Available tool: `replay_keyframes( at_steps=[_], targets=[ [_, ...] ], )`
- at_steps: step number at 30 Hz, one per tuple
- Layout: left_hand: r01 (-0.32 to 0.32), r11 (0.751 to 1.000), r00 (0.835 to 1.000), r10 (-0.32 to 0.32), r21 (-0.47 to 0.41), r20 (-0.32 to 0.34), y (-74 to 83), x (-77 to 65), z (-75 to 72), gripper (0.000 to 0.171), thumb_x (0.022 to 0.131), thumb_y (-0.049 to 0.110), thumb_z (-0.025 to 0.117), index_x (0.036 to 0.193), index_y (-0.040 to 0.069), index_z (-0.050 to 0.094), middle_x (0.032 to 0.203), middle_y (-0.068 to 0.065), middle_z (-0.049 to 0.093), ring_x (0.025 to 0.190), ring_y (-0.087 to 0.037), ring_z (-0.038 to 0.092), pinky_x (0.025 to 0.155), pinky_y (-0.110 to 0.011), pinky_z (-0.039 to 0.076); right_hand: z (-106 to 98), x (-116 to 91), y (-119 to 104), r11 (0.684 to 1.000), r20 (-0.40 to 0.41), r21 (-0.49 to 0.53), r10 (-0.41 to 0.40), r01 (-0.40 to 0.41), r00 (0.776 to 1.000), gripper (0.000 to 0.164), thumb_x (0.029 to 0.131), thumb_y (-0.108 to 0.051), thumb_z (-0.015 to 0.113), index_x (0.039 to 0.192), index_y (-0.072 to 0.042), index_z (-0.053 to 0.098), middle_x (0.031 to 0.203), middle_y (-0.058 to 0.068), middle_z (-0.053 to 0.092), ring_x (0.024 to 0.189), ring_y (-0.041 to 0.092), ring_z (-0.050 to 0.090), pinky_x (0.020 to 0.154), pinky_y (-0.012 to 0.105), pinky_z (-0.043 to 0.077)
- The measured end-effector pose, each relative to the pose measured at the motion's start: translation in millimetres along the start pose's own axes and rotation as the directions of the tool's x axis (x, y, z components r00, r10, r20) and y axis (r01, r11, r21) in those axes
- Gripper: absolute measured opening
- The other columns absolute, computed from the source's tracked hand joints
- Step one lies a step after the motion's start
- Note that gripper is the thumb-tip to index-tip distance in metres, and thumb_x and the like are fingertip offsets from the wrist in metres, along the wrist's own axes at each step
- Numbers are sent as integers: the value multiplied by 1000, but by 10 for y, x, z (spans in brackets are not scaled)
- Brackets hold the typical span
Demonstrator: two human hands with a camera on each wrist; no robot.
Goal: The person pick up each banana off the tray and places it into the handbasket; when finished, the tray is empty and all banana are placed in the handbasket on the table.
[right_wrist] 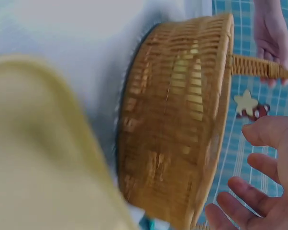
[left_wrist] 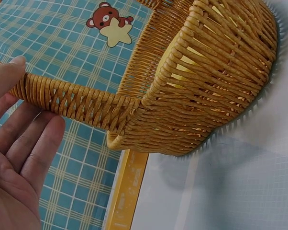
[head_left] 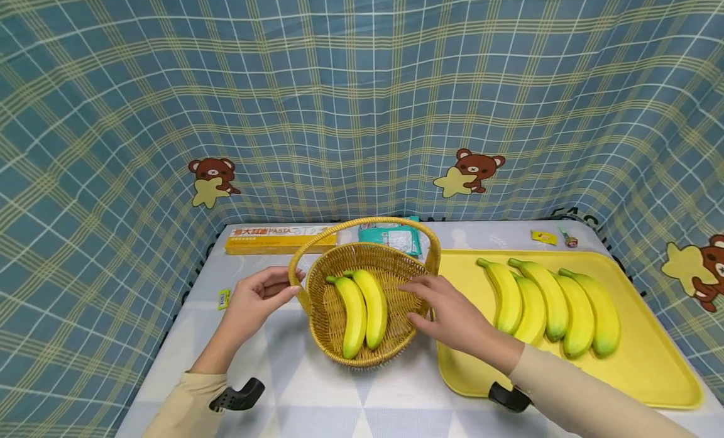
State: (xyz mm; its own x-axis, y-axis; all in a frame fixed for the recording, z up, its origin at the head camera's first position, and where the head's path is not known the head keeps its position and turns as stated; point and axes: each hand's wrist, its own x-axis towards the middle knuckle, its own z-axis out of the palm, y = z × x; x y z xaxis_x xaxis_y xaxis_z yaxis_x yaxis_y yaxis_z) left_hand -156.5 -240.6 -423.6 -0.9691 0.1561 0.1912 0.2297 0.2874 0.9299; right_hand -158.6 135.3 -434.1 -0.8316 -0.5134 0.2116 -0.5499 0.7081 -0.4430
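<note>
A wicker basket point(head_left: 403, 346) stands mid-table with two yellow bananas point(head_left: 376, 312) lying side by side in it. My left hand point(head_left: 256, 305) holds the left side of its arched handle point(head_left: 362, 221). In the left wrist view, the thumb lies on one side of the handle point(left_wrist: 82, 100) and the fingers on the other. My right hand point(head_left: 452, 312) is over the basket's right rim, fingers spread and holding nothing. The right wrist view shows this hand point(right_wrist: 273, 187) beside the basket's opening, its fingers loosely bent.
A yellow tray point(head_left: 639, 388) with several bananas point(head_left: 532, 306) lies right of the basket. Behind the basket are an orange pasta box point(head_left: 271, 244) and a teal packet point(head_left: 390, 240). Small wrapped items point(head_left: 544, 237) lie at the back right; a small green packet point(head_left: 224, 299) lies left.
</note>
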Motion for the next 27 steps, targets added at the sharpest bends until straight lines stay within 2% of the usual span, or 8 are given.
replay_keyframes(
  at_steps=[6, 11, 14, 17, 20, 22, 27],
  targets=[
    [-5, 1000, 1000, 5, -1, -3, -11, -7, -16, 30, 94, 16, 76, 122, 6, 71, 119, -13, 72, 104, -15, 72, 86, -30, 61, -204, -280, 301, 997, -32, -52, 56, -57, 998, 41, 94, -25, 76, 134, -20, 67, 127, 4, 63, 117, 27, 61, 94, 50, 56],
    [-8, 1000, 1000, 8, -2, -1, -21, -12, -26, 31, 94, 16, 76, 122, 6, 70, 120, -13, 72, 105, -14, 72, 87, -30, 61, -357, -416, 623, 982, -37, -85, 166, -169, 985, 41, 94, -23, 75, 134, -17, 66, 130, 13, 62, 117, 36, 60, 92, 57, 55],
    [-8, 1000, 1000, 8, -5, -3, -30, -13, -28, 30, 94, 16, 76, 122, 6, 70, 120, -13, 72, 105, -14, 72, 87, -30, 61, -438, -439, 851, 962, -21, -79, 261, -262, 965, 48, 95, -23, 74, 139, -9, 61, 134, 23, 57, 121, 45, 55, 94, 63, 51],
    [-11, 1000, 1000, 11, -8, -3, -43, -11, -26, 30, 94, 15, 76, 122, 5, 70, 120, -14, 72, 104, -14, 72, 87, -30, 61, -489, -447, 1053, 931, 20, -61, 362, -360, 932, 60, 95, -24, 74, 145, 2, 51, 138, 35, 48, 124, 54, 47, 97, 69, 45],
    [-13, 1000, 1000, 13, -10, -1, -47, -5, -16, 30, 94, 15, 76, 122, 5, 70, 120, -14, 72, 105, -14, 72, 87, -30, 61, -488, -460, 1194, 906, 62, -71, 421, -417, 905, 70, 94, -25, 74, 146, 11, 43, 139, 42, 41, 125, 60, 41, 99, 72, 42],
    [-12, 1000, 1000, 12, -9, 1, -45, 1, -9, 31, 94, 15, 76, 122, 6, 70, 120, -14, 72, 105, -14, 72, 87, -30, 61, -454, -468, 1246, 905, 74, -90, 421, -415, 904, 72, 93, -24, 75, 145, 13, 42, 139, 43, 41, 125, 61, 41, 99, 72, 42],
    [-11, 1000, 1000, 11, -7, 2, -33, 11, 3, 30, 94, 16, 76, 122, 6, 71, 119, -13, 72, 104, -15, 72, 86, -30, 62, -326, -457, 1264, 919, 57, -130, 382, -372, 922, 68, 91, -20, 78, 142, 12, 48, 137, 39, 44, 121, 56, 47, 97, 68, 46]
  ],
)
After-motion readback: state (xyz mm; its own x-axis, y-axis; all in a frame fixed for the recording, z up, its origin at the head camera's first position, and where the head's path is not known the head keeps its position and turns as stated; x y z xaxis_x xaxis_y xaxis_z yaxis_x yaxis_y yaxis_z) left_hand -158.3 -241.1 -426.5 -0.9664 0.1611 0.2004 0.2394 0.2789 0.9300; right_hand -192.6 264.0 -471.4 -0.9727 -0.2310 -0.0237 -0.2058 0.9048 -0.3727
